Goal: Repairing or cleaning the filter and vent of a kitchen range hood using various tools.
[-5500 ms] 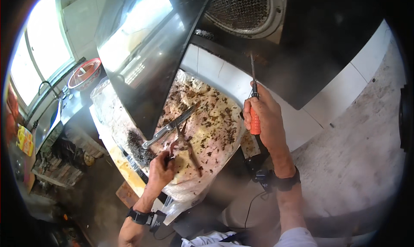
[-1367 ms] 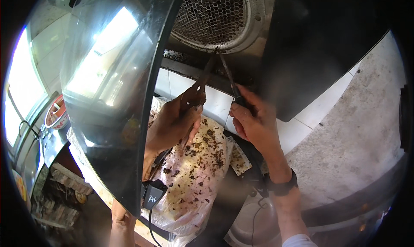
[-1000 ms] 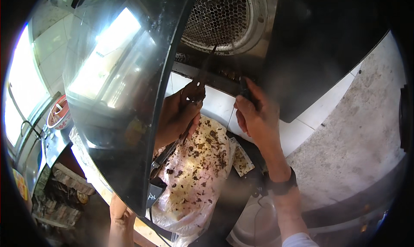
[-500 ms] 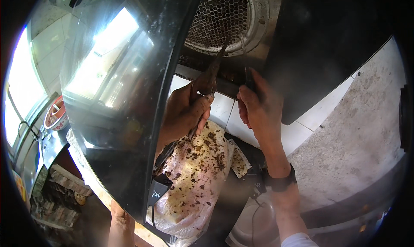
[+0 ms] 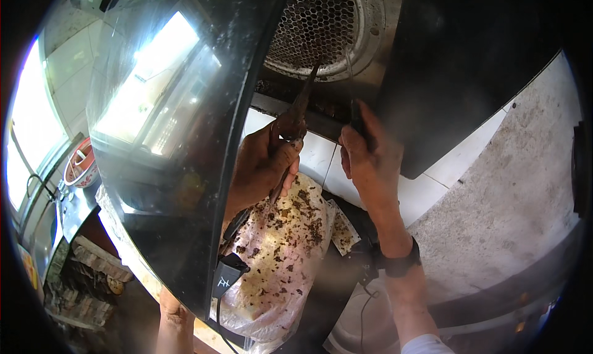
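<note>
My left hand is closed round a dark, rusty pointed tool. Its tip rises to the lower edge of a greasy honeycomb grille set in a round metal ring. The tool's exact kind is not clear. Lower right of the grille, my right hand grips a screwdriver-like tool by its dark handle. A thin metal shaft seems to run up from it to the ring. Below my left hand lies a clear plastic bag strewn with brown grease crumbs. A dark glass panel hides part of my left forearm.
The glossy dark panel slants down on the left, and another black panel hangs at the right. Pale tiles line the wall. A red and white bowl stands far left; a round pale basin lies low at right.
My right hand has shifted slightly down and left with its tool. The pointed tool in my left hand has moved a little left and its tip sits slightly lower.
</note>
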The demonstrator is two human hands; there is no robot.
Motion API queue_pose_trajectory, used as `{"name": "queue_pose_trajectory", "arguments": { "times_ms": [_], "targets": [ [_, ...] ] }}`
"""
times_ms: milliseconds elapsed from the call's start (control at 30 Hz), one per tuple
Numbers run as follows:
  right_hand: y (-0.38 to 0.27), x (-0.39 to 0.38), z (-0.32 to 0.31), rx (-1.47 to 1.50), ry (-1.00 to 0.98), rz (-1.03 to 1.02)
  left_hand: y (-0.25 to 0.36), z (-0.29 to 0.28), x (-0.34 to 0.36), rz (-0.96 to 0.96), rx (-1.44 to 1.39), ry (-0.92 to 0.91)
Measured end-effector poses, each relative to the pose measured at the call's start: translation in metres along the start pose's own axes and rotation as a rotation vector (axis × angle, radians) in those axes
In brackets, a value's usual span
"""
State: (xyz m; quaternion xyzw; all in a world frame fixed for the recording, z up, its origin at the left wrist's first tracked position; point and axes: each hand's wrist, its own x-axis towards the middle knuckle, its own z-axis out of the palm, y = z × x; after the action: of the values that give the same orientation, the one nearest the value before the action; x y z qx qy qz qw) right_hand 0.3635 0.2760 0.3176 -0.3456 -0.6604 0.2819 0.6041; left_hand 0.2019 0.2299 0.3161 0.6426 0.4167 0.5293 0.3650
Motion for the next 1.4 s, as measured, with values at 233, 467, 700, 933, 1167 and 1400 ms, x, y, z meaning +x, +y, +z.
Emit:
{"name": "queue_pose_trajectory", "arguments": {
  "times_ms": [233,467,700,933,1167,1400],
  "targets": [
    [0.012,0.008,0.0,-0.157,0.006,-0.16,-0.008,0.0,0.001,0.024,0.007,-0.017],
    [-0.007,0.003,0.015,0.181,-0.043,0.037,-0.003,0.001,-0.004,0.021,0.088,0.043],
    [-0.012,0.011,0.0,1.054,-0.278,0.359,0.005,0.003,0.005,0.12,0.424,0.16],
    [-0.022,0.011,0.0,1.016,-0.28,0.386,0.01,0.007,0.006,0.131,0.319,0.141],
    [-0.042,-0.009,-0.006,0.885,-0.308,0.355,0.01,0.006,0.004,0.087,0.266,0.145],
    [-0.037,0.003,-0.01,0.943,-0.285,0.343,0.013,0.011,0.002,0.05,0.219,0.144]
  ]
}}
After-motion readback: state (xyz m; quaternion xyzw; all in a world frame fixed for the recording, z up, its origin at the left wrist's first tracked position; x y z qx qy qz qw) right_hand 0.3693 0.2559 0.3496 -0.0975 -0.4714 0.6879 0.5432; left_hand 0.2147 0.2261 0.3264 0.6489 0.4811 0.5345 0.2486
